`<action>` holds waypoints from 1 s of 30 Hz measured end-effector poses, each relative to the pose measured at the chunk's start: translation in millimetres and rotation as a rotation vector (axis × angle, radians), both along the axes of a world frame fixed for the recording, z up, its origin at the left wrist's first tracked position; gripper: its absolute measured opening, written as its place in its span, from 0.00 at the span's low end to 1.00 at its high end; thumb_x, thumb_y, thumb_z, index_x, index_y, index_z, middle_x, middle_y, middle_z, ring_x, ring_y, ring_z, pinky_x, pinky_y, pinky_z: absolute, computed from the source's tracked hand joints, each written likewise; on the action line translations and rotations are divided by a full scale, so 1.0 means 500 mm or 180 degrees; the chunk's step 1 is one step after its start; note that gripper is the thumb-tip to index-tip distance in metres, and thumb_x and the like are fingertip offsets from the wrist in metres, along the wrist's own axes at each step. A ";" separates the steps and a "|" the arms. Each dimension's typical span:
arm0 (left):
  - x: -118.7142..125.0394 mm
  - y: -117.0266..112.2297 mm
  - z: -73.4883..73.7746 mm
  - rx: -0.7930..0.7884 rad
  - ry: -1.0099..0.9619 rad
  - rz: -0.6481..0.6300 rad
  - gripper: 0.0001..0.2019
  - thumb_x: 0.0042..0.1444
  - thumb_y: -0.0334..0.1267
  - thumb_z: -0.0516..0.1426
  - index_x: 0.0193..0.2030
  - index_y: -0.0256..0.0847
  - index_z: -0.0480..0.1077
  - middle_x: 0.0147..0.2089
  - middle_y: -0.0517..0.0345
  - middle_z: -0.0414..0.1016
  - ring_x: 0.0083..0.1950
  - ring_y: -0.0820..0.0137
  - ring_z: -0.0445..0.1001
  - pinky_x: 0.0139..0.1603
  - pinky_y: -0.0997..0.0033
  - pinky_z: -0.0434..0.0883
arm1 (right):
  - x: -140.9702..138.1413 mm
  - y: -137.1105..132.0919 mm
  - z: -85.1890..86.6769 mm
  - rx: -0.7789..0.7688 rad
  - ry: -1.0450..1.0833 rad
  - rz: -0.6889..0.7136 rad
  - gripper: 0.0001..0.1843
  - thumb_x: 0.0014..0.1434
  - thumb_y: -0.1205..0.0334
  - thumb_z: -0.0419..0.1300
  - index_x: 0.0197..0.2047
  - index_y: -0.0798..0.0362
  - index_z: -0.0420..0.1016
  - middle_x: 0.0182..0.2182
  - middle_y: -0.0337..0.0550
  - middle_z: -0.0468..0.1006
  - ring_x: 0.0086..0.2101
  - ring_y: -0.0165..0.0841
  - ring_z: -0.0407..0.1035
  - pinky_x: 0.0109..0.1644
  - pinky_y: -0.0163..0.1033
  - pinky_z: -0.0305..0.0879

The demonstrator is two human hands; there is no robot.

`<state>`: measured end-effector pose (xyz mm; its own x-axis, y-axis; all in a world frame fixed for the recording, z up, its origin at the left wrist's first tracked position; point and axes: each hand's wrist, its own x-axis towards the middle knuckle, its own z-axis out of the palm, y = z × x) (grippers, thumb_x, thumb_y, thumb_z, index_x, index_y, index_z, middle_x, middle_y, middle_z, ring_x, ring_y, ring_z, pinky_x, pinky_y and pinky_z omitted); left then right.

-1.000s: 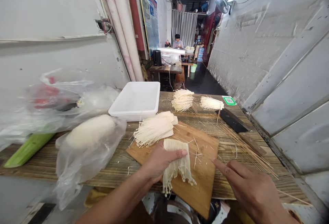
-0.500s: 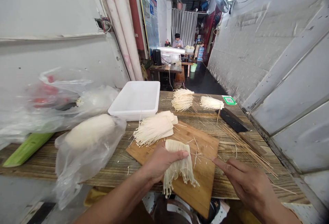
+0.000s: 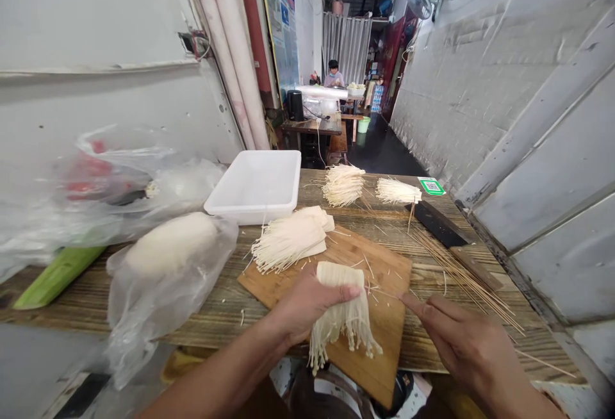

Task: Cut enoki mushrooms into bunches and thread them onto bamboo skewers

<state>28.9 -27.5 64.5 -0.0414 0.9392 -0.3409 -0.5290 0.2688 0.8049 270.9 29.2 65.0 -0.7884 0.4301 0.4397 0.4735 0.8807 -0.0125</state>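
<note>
While my left hand (image 3: 307, 307) clasped the limp, fragile enoki (image 3: 343, 323) by its seemingly firmer base, my right hand (image 3: 461, 342) pinched a skewer (image 3: 387, 293).

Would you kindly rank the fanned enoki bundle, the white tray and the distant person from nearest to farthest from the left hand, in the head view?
1. Fanned enoki bundle, on the cutting board just beyond the left hand, which grips another enoki bunch.
2. White tray, farther back, to the left.
3. Person, far down the alley.
</note>
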 end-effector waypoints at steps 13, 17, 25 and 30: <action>-0.010 -0.003 0.010 -0.0193 -0.0166 -0.0109 0.20 0.33 0.34 0.72 0.37 0.36 0.77 0.38 0.50 0.81 0.34 0.66 0.77 0.42 0.62 0.72 | 0.005 0.009 -0.004 -0.0434 0.0178 0.0108 0.21 0.65 0.70 0.46 0.57 0.49 0.69 0.26 0.38 0.72 0.23 0.27 0.68 0.25 0.31 0.61; -0.009 -0.004 0.011 -0.0205 -0.0192 -0.0083 0.21 0.34 0.35 0.72 0.39 0.36 0.77 0.35 0.51 0.80 0.34 0.65 0.77 0.41 0.63 0.72 | 0.006 0.008 -0.002 -0.0589 0.0245 0.0162 0.22 0.64 0.71 0.45 0.58 0.48 0.69 0.27 0.39 0.73 0.23 0.27 0.68 0.24 0.31 0.61; -0.003 -0.007 0.007 -0.0107 0.0047 -0.0017 0.22 0.34 0.36 0.71 0.40 0.35 0.76 0.42 0.48 0.80 0.40 0.61 0.77 0.46 0.59 0.72 | 0.005 0.005 -0.001 -0.0475 0.0052 0.0177 0.23 0.64 0.72 0.45 0.59 0.48 0.66 0.27 0.39 0.73 0.23 0.28 0.69 0.25 0.32 0.61; -0.001 -0.010 0.008 0.0009 0.0197 0.0016 0.21 0.36 0.39 0.71 0.39 0.35 0.76 0.39 0.49 0.80 0.39 0.62 0.77 0.45 0.60 0.71 | -0.004 0.005 0.002 -0.0580 0.0207 0.0185 0.22 0.65 0.71 0.46 0.58 0.49 0.68 0.27 0.39 0.74 0.23 0.27 0.69 0.25 0.31 0.61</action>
